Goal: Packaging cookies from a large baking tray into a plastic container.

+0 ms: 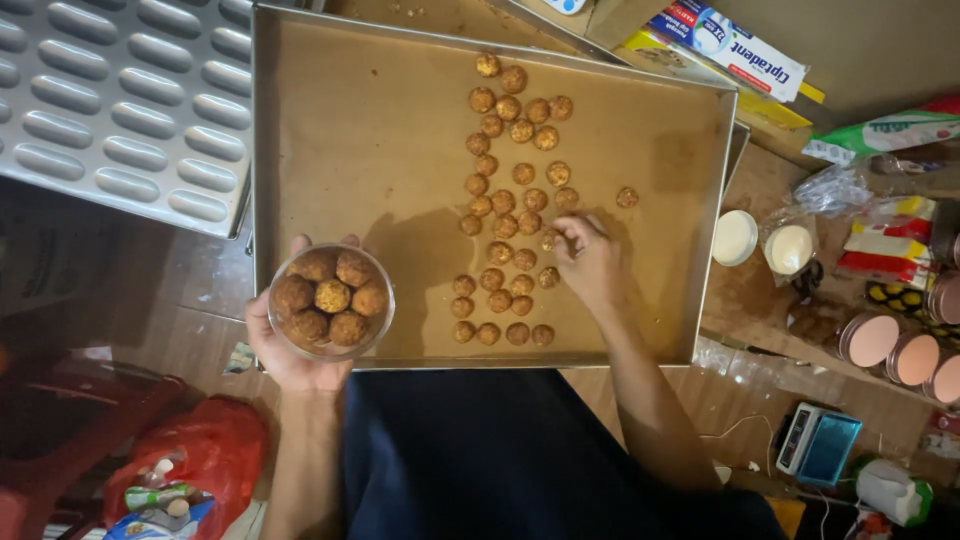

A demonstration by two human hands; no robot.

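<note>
The left hand (290,350) grips a clear cup (331,302) of round cookies; the right hand (592,262) pinches one cookie (549,240) on the paper-lined tray (400,130).

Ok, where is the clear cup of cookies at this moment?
In the head view, the clear cup sits in the left hand, over the near-left corner of the paper-lined baking tray, left of the cookies laid out there.

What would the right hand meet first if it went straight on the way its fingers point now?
The right hand points up-left over the tray. Probably the cookies just beyond its fingertips come first; height above them is unclear.
</note>
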